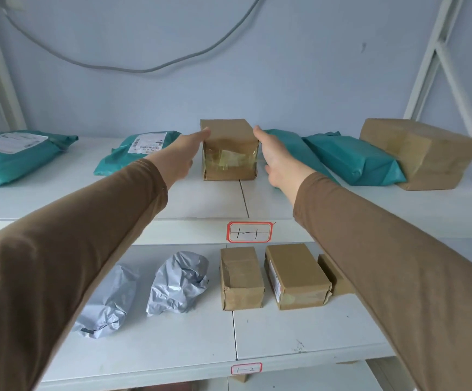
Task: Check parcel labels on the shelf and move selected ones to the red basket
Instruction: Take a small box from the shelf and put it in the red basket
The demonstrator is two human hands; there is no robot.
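A white shelf (201, 204) against a pale wall is seen; its central brown parcel (229, 149) is flanked by both hands (179, 156) (278, 162), fingers straight, ungrasped. No basket is visible; nothing appears moved yet.

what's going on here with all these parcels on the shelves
A person in brown sleeves is reaching with both hands for the brown box standing in the middle of the top shelf. The left hand and the right hand are open on either side of it; whether they touch it is unclear. Teal mailer bags and another brown parcel lie alongside. On the lower shelf sit grey bags and more small boxes. No red basket is in view.
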